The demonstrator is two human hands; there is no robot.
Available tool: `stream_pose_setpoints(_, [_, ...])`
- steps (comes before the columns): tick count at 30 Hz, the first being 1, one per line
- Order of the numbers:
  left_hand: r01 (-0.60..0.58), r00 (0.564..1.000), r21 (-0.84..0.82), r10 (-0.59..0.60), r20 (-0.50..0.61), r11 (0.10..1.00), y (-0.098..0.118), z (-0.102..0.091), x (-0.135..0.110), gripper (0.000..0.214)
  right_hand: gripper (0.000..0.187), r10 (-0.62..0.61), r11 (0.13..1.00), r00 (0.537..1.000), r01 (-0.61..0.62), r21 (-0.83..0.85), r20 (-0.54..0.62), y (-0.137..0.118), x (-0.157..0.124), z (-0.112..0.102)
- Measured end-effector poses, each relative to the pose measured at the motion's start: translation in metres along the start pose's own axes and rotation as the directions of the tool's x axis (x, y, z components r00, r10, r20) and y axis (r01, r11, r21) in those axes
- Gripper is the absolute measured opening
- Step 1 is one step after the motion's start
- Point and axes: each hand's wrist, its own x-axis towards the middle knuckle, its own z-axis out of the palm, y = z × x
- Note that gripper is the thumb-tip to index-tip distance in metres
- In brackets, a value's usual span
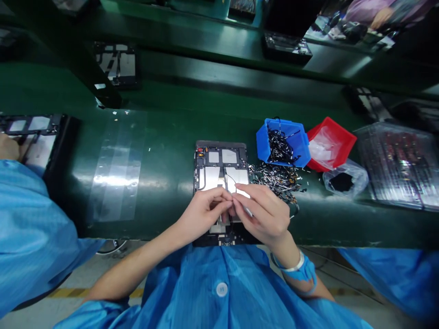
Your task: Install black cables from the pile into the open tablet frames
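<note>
A red bin holds crumpled translucent plastic. Near the red bin's front edge sits a clear bag; to the red bin's right, clear plastic trays; well to its left, a flat clear sheet.

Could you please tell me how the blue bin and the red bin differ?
The blue bin holds a tangle of thin black parts, while the red bin holds whitish see-through plastic. The blue bin stands nearer the opened device; the red bin stands farther off and more askew. Both are open-topped.
</note>
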Motion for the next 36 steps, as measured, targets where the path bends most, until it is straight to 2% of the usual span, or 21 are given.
stream_pose_setpoints(2, [-0.006, 1.000, -0.019, 0.005, -0.024, 1.000, -0.002, -0.001, 0.001, 0.017, 0.023, 0.012, 0.999, 1.000, -0.013, -0.050, -0.013, 0.006, 0.000, -0.003])
stream_pose_setpoints(5, [0.012, 0.998, -0.143, -0.021, -0.061, 0.990, -0.006, -0.002, 0.003, 0.019, 0.029, 0.134, 0.981, 0.990, -0.139, -0.132, -0.046, 0.012, 0.000, -0.007])
stream_pose_setpoints(8, [0.043, 0.997, -0.251, -0.058, -0.052, 0.967, -0.010, 0.000, 0.005, 0.023, 0.033, 0.203, 0.976, 0.978, -0.206, -0.067, -0.052, 0.009, 0.002, -0.007])
stream_pose_setpoints(11, [0.049, 0.998, -0.301, -0.059, -0.022, 0.952, -0.012, 0.002, 0.005, 0.033, 0.024, 0.215, 0.976, 0.977, -0.215, 0.019, 0.003, 0.002, 0.005, -0.003])
stream_pose_setpoints(15, [0.045, 0.999, -0.357, -0.040, 0.021, 0.933, -0.014, 0.004, 0.004, 0.037, 0.017, 0.251, 0.967, 0.967, -0.252, 0.042, 0.041, 0.001, 0.007, 0.000])
stream_pose_setpoints(20, [0.020, 0.999, -0.355, -0.029, -0.020, 0.935, -0.016, 0.003, 0.001, 0.034, 0.017, 0.271, 0.954, 0.959, -0.279, 0.106, 0.082, 0.003, 0.007, -0.001])
stream_pose_setpoints(25, [0.044, 0.997, -0.340, -0.063, -0.043, 0.939, -0.014, 0.000, -0.005, 0.033, 0.020, 0.221, 0.962, 0.968, -0.236, 0.135, 0.121, 0.004, 0.008, 0.002])
stream_pose_setpoints(27, [0.052, 0.996, -0.343, -0.072, -0.046, 0.938, -0.013, -0.003, -0.009, 0.032, 0.022, 0.189, 0.976, 0.978, -0.197, 0.090, 0.088, 0.007, 0.007, 0.002])
stream_pose_setpoints(29, [0.039, 0.996, -0.364, -0.067, -0.065, 0.931, -0.012, -0.007, -0.014, 0.032, 0.026, 0.175, 0.984, 0.984, -0.174, -0.050, 0.024, 0.013, 0.006, 0.000])
stream_pose_setpoints(31, [0.011, 0.994, -0.395, -0.053, -0.096, 0.919, -0.012, -0.011, -0.019, 0.033, 0.031, 0.220, 0.940, 0.975, -0.223, -0.259, -0.043, 0.019, 0.006, -0.004])
stream_pose_setpoints(33, [-0.012, 0.992, -0.413, -0.042, -0.121, 0.910, -0.013, -0.014, -0.023, 0.032, 0.036, 0.264, 0.877, 0.961, -0.273, -0.395, -0.080, 0.022, 0.008, -0.006])
stream_pose_setpoints(34, [-0.017, 0.992, -0.417, -0.038, -0.124, 0.909, -0.013, -0.015, -0.025, 0.032, 0.038, 0.263, 0.870, 0.962, -0.268, -0.413, -0.071, 0.021, 0.009, -0.006])
stream_pose_setpoints(36, [-0.018, 0.993, -0.420, -0.034, -0.115, 0.908, -0.014, -0.016, -0.027, 0.032, 0.035, 0.209, 0.922, 0.978, -0.190, -0.338, 0.021, 0.014, 0.013, -0.002])
